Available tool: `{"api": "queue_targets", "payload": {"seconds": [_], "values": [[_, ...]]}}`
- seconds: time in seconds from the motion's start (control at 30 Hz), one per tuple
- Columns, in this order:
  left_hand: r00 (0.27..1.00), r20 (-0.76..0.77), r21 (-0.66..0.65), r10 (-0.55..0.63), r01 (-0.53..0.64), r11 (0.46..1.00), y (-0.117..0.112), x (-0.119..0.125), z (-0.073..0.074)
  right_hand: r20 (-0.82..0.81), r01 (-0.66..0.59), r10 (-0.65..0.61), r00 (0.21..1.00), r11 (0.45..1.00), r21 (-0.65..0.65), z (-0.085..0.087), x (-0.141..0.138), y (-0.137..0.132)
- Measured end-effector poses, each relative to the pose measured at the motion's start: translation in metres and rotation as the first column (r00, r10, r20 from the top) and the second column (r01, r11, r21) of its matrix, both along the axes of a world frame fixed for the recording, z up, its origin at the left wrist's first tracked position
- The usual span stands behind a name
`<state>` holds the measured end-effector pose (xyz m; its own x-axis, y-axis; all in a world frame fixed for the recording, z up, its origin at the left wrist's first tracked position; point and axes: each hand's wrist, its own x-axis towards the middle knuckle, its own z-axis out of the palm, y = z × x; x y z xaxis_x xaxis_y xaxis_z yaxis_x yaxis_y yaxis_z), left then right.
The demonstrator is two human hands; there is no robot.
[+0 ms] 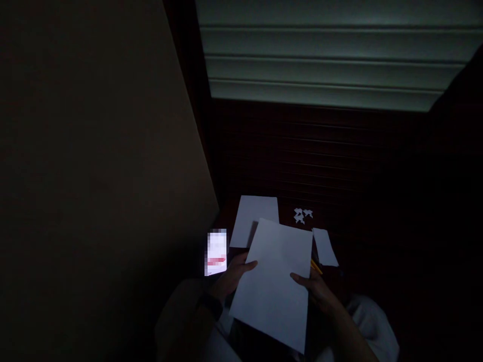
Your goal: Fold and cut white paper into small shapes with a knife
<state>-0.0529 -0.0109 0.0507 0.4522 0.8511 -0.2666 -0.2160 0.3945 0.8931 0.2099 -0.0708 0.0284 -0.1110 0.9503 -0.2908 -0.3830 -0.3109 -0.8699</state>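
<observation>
A blank white sheet of paper (277,281) is held up and tilted in front of me. My left hand (239,271) grips its left edge, thumb on top and the other fingers behind it. At the right edge my right hand (311,286) pinches the same sheet, its thumb lying over the surface. More white paper (256,211) lies flat on the dark table behind, partly covered by the held sheet. Something yellow and thin (317,267) shows beside my right hand; its kind is hard to make out.
Several small folded or cut white paper pieces (299,216) lie at the back of the table. To their right is a narrow white paper strip (325,246). A lit phone-like screen (217,251) glows at left. A wall (113,151) stands close on the left, and slatted panels (320,65) rise ahead.
</observation>
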Motion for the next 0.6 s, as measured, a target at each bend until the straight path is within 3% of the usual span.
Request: {"api": "queue_targets", "payload": {"seconds": [0.27, 0.6], "values": [[0.998, 0.044, 0.013, 0.047, -0.047, 0.999, 0.000, 0.001, -0.009, 0.000, 0.064, -0.064, 0.998, 0.997, 0.032, -0.007, -0.006, 0.002], [0.995, -0.094, 0.014, -0.036, 0.037, 0.999, 0.002, -0.004, 0.000, -0.047, 0.011, -0.011, 0.999, 1.000, 0.013, -0.004, -0.002, 0.003]]}}
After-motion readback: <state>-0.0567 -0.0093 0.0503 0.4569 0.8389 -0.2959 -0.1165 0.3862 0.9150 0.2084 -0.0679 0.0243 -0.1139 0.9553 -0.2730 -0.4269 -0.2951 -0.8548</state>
